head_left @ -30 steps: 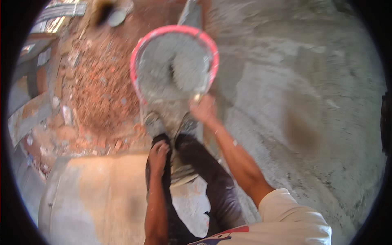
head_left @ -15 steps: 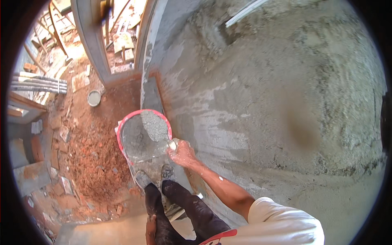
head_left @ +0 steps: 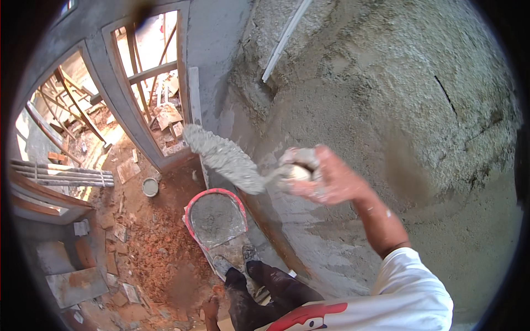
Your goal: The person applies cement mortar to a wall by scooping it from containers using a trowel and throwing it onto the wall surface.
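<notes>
My right hand (head_left: pixel 326 175) is closed around the pale handle of a trowel, raised in front of the wall. A long heap of wet grey mortar (head_left: pixel 223 159) covers the trowel's blade, which points to the far left. Below it stands a tub with a red rim (head_left: pixel 193 201), with more grey mortar inside. My left hand (head_left: pixel 211 307) hangs low beside my left leg, away from the tub; its fingers are too small and partly hidden to read.
The wall (head_left: pixel 353 110) on the right carries rough and smooth grey mortar. A pale strip (head_left: pixel 284 41) juts from its upper part. Reddish rubble (head_left: pixel 160 243) and broken tiles lie left of my feet. A small bucket (head_left: pixel 150 187) stands near the window frame (head_left: pixel 149 138).
My right hand has lifted the trowel with its mortar load up out of the tub toward the wall. My view has tilted upward. The left hand still hangs by my leg.
</notes>
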`<state>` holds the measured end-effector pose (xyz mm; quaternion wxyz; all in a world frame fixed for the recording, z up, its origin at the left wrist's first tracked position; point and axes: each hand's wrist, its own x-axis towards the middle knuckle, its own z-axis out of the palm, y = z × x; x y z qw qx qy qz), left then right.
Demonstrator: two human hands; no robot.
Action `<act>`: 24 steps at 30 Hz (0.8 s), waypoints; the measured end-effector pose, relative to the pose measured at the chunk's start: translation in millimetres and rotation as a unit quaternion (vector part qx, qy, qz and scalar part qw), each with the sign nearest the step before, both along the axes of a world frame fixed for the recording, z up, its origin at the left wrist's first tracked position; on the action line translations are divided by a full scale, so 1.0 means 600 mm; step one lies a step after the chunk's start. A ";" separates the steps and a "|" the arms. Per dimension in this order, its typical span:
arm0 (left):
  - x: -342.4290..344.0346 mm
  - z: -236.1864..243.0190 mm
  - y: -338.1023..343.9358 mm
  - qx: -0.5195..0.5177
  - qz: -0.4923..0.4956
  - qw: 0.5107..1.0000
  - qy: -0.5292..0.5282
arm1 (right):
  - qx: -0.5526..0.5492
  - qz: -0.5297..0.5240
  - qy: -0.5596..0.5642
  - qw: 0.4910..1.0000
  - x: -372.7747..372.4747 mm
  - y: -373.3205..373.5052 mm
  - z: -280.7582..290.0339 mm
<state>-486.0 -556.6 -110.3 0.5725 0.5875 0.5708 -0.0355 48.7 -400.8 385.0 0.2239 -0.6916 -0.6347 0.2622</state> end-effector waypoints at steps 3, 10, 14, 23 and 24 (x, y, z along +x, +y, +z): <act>0.051 0.027 0.041 -0.079 0.232 0.969 0.029 | -0.082 -0.016 0.308 0.948 0.081 -0.045 0.081; 0.057 -0.013 0.023 -0.069 0.245 0.966 -0.042 | 0.242 -0.357 -0.048 0.901 0.438 -0.120 0.229; 0.002 -0.038 -0.080 -0.105 0.248 0.955 0.124 | -0.047 -0.401 -0.041 0.914 0.332 -0.115 0.147; 0.242 -0.035 -0.099 -0.161 0.031 0.936 0.312 | -0.327 -0.238 0.078 0.911 0.017 -0.261 -1.003; 0.228 -0.047 -0.098 -0.168 0.034 0.919 0.355 | -0.342 -0.227 0.098 0.907 -0.061 -0.261 -1.081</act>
